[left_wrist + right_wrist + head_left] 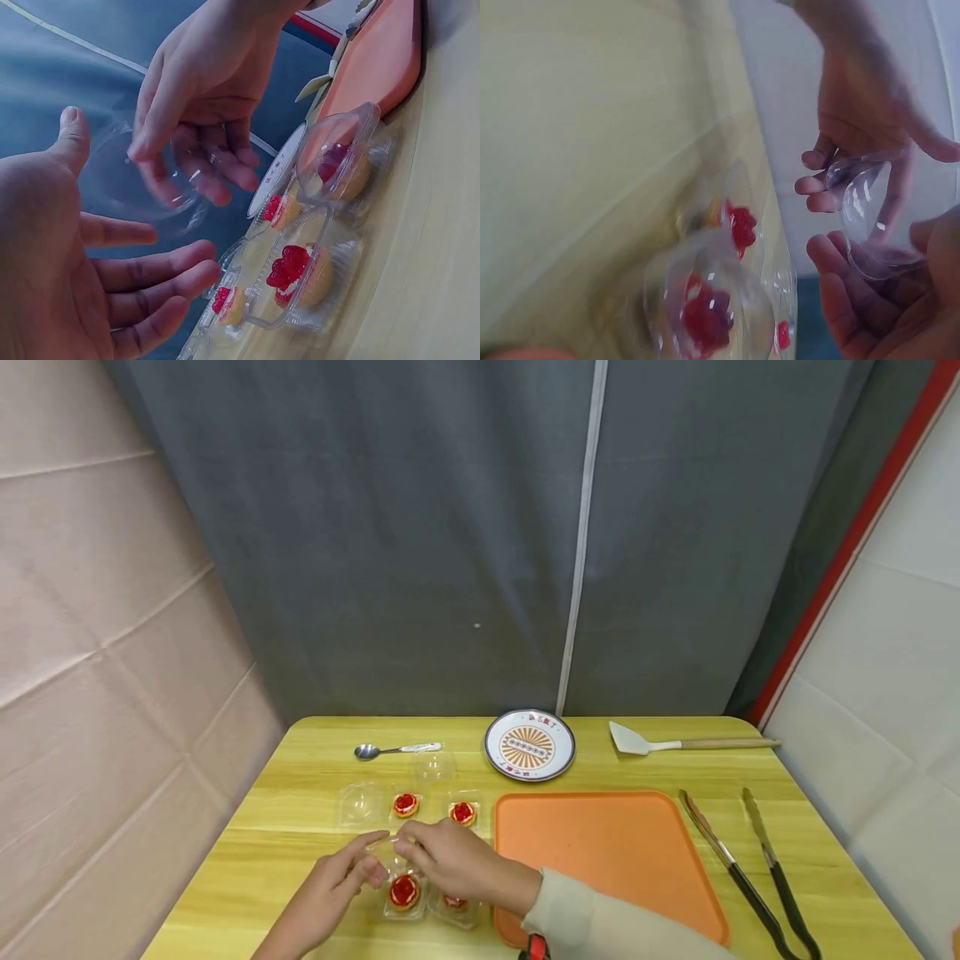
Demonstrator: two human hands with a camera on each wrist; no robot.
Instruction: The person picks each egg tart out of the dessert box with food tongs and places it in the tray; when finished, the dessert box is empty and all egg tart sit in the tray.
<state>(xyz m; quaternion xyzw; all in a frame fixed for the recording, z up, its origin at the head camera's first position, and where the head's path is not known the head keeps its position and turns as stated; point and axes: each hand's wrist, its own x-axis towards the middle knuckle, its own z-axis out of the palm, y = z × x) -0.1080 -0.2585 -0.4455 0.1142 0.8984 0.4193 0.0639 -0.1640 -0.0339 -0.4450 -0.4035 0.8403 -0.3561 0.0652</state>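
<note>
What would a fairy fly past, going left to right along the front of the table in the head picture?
Left hand, front left tart, right hand, orange tray, tongs.

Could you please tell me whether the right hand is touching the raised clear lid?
Touching. The right wrist view shows the right hand holding the clear lid, its fingers against the lid's lower rim.
</note>
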